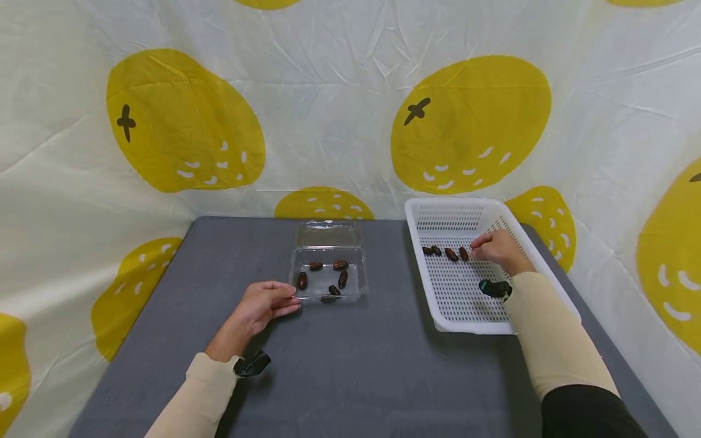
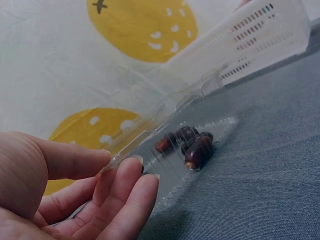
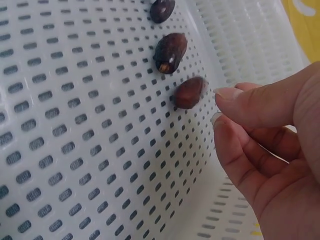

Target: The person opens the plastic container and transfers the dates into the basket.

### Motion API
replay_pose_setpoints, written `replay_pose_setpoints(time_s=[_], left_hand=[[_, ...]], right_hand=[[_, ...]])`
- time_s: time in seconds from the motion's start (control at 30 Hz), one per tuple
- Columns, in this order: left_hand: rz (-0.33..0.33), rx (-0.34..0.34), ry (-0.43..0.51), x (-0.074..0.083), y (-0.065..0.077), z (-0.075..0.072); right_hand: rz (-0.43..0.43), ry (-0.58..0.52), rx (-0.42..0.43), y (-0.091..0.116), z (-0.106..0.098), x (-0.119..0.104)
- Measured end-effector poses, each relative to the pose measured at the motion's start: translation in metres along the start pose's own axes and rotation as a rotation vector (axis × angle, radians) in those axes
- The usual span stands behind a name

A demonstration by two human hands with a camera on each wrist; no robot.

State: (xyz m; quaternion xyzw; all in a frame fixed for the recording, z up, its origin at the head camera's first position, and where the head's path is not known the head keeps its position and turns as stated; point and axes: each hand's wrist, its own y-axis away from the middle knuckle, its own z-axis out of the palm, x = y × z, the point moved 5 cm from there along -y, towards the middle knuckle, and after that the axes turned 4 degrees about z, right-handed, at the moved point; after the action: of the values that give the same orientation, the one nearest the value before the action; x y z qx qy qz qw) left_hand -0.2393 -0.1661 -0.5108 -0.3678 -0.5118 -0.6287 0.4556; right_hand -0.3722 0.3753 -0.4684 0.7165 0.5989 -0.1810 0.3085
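Note:
My left hand [image 1: 265,302] pinches the near left rim of a clear plastic clamshell box [image 1: 357,291] between thumb and fingers. Several dark brown dates [image 1: 342,279] lie inside the box, and its lid [image 1: 328,234] is folded back behind it. Over the white perforated basket [image 1: 429,304], my right hand [image 1: 499,248] hovers with nothing in its grasp. In the right wrist view its thumb and forefinger tips are slightly apart, just beside a date [image 3: 190,93]. More dates [image 1: 451,254] form a row to its left on the basket floor.
A grey cloth-covered table [image 1: 350,377] carries both containers, the box near the middle and the basket at the right. Behind them hangs a white curtain [image 1: 328,121] printed with yellow fruit. The basket's raised walls surround the right hand.

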Motion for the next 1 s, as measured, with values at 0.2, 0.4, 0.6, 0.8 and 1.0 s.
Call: replay_pose_setpoints(time_s=[0.2, 0.4, 0.6, 0.8, 1.0], left_hand=[[0.008, -0.005, 0.005, 0.001, 0.001, 0.000], [-0.001, 0.003, 0.004, 0.002, 0.001, -0.001], [0.000, -0.003, 0.002, 0.002, 0.001, -0.001], [-0.017, 0.020, -0.007, 0.001, 0.001, -0.002], [-0.016, 0.020, -0.011, 0.002, 0.001, -0.001]], right_hand=[[-0.040, -0.022, 0.005, 0.006, -0.003, -0.020], [-0.104, -0.062, -0.019, 0.017, -0.004, -0.056], [-0.223, -0.103, -0.052, 0.026, 0.003, -0.103], [-0.310, -0.149, -0.098, 0.036, 0.018, -0.154], [-0.367, -0.163, -0.163, 0.044, 0.045, -0.193]])
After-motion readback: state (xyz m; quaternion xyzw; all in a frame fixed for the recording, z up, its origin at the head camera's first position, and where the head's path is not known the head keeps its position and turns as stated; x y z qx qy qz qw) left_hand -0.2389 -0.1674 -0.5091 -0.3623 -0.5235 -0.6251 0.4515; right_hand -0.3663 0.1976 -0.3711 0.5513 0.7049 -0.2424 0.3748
